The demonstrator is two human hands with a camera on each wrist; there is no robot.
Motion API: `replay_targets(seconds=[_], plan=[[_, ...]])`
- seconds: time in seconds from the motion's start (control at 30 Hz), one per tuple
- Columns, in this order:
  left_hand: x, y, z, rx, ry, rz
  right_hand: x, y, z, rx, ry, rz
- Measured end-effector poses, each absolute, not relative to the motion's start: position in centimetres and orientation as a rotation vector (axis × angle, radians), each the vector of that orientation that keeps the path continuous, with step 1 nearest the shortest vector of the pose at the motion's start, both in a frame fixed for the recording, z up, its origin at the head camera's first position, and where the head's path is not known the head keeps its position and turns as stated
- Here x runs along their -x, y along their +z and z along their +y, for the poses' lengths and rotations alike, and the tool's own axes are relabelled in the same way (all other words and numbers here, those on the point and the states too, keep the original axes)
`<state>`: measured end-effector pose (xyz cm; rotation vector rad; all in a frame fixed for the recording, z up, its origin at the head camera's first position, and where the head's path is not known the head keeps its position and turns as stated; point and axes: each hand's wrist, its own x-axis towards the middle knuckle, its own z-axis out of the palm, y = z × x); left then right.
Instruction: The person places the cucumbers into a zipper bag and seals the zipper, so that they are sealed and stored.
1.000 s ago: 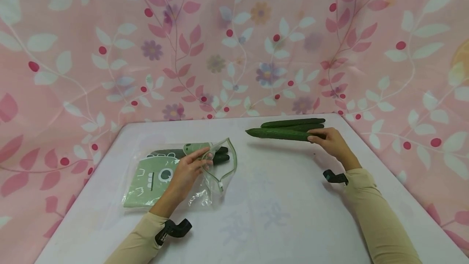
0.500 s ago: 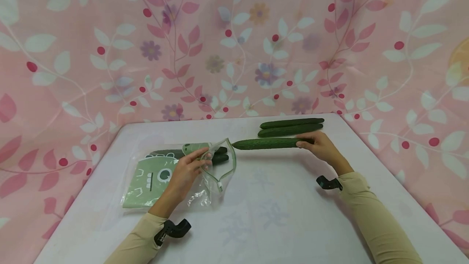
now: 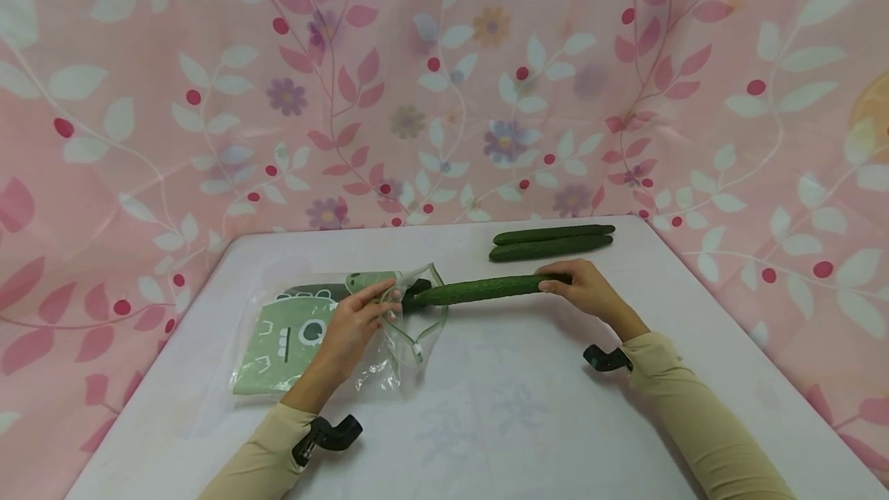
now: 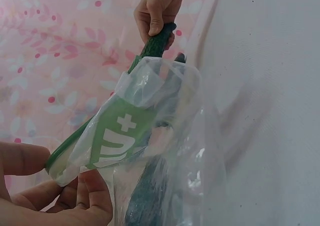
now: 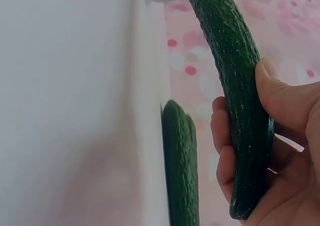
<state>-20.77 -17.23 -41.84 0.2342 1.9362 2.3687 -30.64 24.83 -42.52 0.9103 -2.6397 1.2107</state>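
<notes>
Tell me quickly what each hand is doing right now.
Left hand: closed, pinching the edge of the clear bag.
Right hand: closed, holding a cucumber near one end.

Looks like a staged recording corner. Whether a home, lab or office surrounds it can't be told. Evidence: smooth white table with rounded far corners [image 3: 576,446], set close to a pink fabric-looking backdrop [image 3: 458,157] printed with pale leaves, magenta berries and purple flowers. Print fills the head view behind the table and down both sides; faint creases in it. Stubby black camera units [image 3: 329,434] are worn at both wrists. Long dark green cucumbers [image 3: 552,248] hint at a kitchen, but surroundings read as a set. Wrist views show the same print.
</notes>
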Motion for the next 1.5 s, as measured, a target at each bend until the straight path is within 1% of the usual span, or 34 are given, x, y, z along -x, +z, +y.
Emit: replay_targets(seconds=[0.3, 0.9, 1.5], plan=[[20.5, -41.7, -17.2, -0.225, 2.349, 1.958, 30.0, -42.9, 21.8, -0.987, 1.181, -2.608], [20.5, -41.7, -17.2, -0.227, 2.358, 1.955, 29.7, -43.8, 15.7, -1.086, 1.203, -2.56], [20.5, -41.7, -17.2, -0.236, 2.347, 1.966, 29.2, -44.7, 12.0, -1.124, 1.18, -2.542]])
